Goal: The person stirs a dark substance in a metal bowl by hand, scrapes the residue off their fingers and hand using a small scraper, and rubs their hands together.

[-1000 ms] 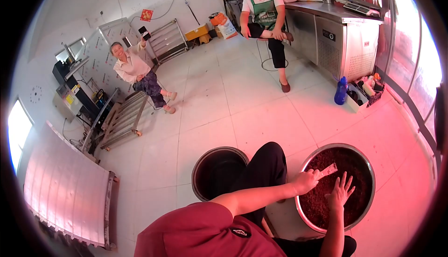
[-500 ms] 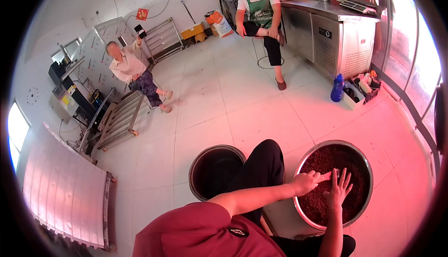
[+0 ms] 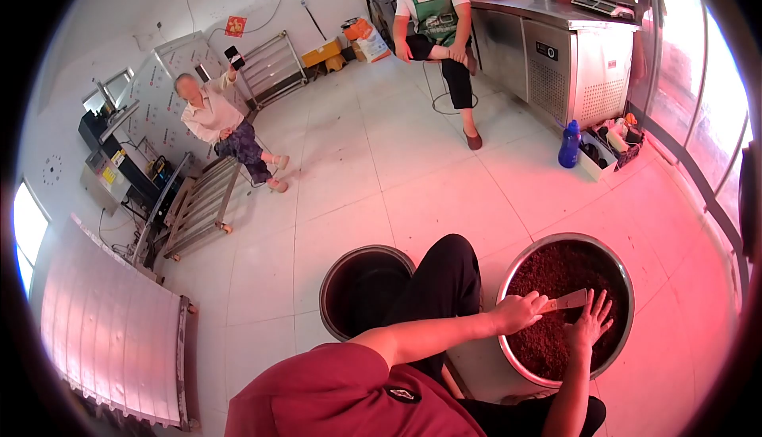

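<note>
From far off, I looked through the head view. A big round steel bowl [image 3: 630, 310] sat on the floor at four o'clock from the middle. It was shiny at the rim and full of dark red crumbs [image 3: 559, 266], small and lumpy, like soil. The left hand [image 3: 517, 315] was at the bowl's nine o'clock, its fingers closed around the handle of a flat scraper [image 3: 567, 300]. The scraper had a thin blade with a straight end, and it pointed between two and three o'clock. The right hand [image 3: 589, 327] was over the crumbs, fingers spread wide, right by the blade's end. I couldn't tell if they touched. A dark tub [image 3: 349, 282] stood at six o'clock.
</note>
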`<state>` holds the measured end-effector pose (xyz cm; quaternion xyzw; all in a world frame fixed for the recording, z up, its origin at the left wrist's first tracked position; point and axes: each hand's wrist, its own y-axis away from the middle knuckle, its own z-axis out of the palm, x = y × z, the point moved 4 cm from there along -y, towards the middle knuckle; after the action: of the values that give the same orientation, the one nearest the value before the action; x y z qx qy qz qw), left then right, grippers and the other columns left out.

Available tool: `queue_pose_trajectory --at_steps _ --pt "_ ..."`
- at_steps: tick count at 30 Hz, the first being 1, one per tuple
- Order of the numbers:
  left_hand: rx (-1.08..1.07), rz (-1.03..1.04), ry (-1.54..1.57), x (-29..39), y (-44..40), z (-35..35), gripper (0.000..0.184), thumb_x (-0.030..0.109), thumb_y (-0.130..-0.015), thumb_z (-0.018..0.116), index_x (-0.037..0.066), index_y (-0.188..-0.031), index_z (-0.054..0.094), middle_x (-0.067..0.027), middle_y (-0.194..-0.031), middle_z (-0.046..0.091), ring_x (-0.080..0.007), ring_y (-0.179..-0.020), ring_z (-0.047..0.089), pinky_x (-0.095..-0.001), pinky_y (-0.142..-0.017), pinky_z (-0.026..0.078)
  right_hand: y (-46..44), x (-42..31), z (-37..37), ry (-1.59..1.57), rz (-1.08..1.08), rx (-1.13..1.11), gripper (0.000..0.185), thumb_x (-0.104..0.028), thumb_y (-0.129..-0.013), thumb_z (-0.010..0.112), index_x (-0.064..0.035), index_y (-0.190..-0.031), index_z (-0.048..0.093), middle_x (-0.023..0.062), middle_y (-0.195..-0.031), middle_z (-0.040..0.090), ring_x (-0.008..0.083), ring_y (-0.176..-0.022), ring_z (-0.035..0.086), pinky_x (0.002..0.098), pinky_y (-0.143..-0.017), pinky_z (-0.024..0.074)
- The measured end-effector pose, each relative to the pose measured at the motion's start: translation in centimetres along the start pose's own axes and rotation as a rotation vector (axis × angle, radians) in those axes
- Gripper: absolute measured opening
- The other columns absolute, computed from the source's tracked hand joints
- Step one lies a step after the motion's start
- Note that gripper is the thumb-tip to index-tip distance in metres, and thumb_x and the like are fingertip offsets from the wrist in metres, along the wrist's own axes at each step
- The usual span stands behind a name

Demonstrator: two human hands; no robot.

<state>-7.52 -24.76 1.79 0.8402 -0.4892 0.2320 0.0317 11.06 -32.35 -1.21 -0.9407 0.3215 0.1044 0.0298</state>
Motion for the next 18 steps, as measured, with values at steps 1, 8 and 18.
queue_pose_trajectory --at_steps 1,8,18 --pt "0.004 -0.003 0.001 0.2 0.0 -0.3 0.041 0.023 -0.083 0.064 0.006 -0.114 0.043 -0.015 -0.095 0.052 -0.0347 -0.07 0.063 -0.0447 -0.059 0.053 -0.4 0.6 0.2 -0.015 0.036 -0.001 0.114 -0.012 -0.052 0.078 -0.0254 -0.148 0.018 0.0047 -0.157 0.007 0.0314 -0.144 0.009 0.0605 -0.109 0.0176" --pt "-0.002 0.015 -0.112 -0.3 -0.3 0.6 0.038 0.023 -0.082 0.064 0.007 -0.111 0.045 -0.0128 -0.092 0.053 -0.0307 -0.064 0.064 -0.0428 -0.055 0.053 -0.4 -0.5 -0.8 0.024 -0.07 0.107 0.109 -0.009 -0.056 0.074 -0.0247 -0.149 0.018 0.0036 -0.157 0.009 0.0293 -0.144 0.01 0.0596 -0.11 0.0163" --pt "0.098 -0.024 0.626 0.7 -0.7 -1.3 0.023 0.023 -0.091 0.052 0.001 -0.095 0.056 -0.011 -0.09 0.055 -0.0296 -0.08 0.057 -0.0401 -0.075 0.048 -0.1 0.8 -0.8 -0.104 0.001 0.104 0.105 -0.018 -0.056 0.079 -0.0234 -0.146 0.025 0.0061 -0.151 0.026 0.0306 -0.136 0.026 0.0543 -0.104 0.0276"
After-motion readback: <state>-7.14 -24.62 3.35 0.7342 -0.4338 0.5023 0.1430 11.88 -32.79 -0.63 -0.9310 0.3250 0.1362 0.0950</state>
